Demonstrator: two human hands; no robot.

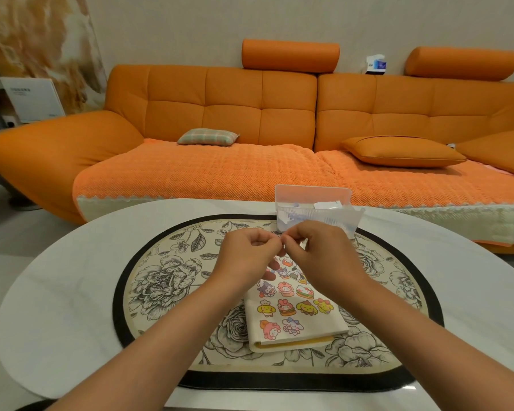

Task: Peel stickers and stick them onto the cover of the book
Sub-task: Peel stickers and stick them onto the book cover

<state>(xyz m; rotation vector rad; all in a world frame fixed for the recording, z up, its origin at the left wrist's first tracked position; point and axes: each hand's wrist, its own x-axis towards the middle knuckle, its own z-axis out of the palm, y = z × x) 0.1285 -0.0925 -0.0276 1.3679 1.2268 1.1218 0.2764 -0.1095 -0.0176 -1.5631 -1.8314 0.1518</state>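
Observation:
A cream book [297,317] with a yellow spine edge lies on the flowered mat, its cover carrying several cartoon stickers. Above its far end my left hand [250,250] and my right hand [321,250] meet fingertip to fingertip. Both pinch a small sticker [282,239] between thumbs and forefingers; it is mostly hidden by the fingers. The far part of the book's cover is hidden behind my hands.
A clear plastic box [318,210] with paper pieces stands just beyond my hands at the mat's far edge. The oval flowered mat [166,280] lies on a white table [57,277]. An orange sofa [250,137] with cushions runs behind.

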